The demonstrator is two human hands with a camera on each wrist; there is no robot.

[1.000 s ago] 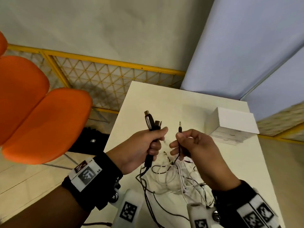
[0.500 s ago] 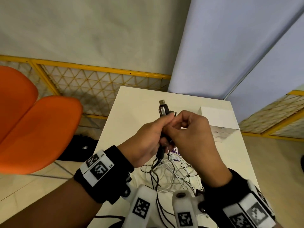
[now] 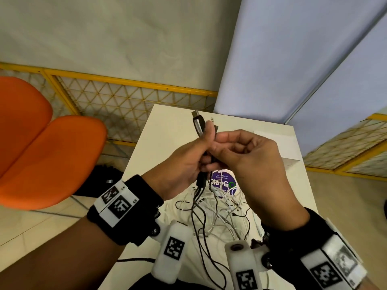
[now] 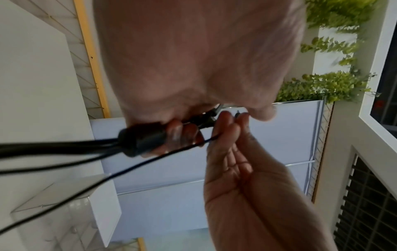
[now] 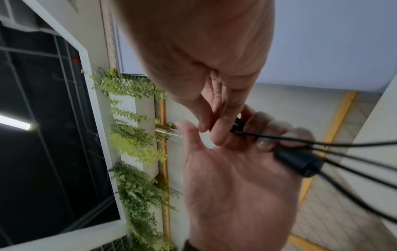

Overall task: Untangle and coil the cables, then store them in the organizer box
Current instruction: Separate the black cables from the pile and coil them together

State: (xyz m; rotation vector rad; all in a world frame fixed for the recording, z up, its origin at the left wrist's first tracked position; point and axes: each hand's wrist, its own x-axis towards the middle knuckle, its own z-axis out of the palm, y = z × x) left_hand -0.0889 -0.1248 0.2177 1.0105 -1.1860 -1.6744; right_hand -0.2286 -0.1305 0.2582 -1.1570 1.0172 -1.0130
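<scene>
Pretty early in this one, I'd say. The left hand (image 3: 184,162) is wrapped around a bunch of black plugs (image 3: 199,122), fingers curled tight, with the plug ends poking up toward 12 o'clock and the black leads (image 3: 199,208) hanging down out of the fist. The right hand (image 3: 251,162) is pressed right against it at 3 o'clock, fingertips (image 4: 225,122) pinching a thin black wire (image 4: 150,159) just beside that bundle, so it looks like it's tucking another end in with the rest.

Below the hands, at 6 o'clock, the tangle (image 3: 217,212) of white and black cables sits loose on the table (image 3: 167,126), clearly not sorted yet. Nothing is coiled as far as I can see. The white box (image 3: 287,147) sits at about 2 o'clock on the table, mostly hidden behind the right hand, and I can't tell whether anything's in it.

So my read: ends are getting gathered, which is step one of the untangling. Separating, coiling and stowing are all left to do.
</scene>
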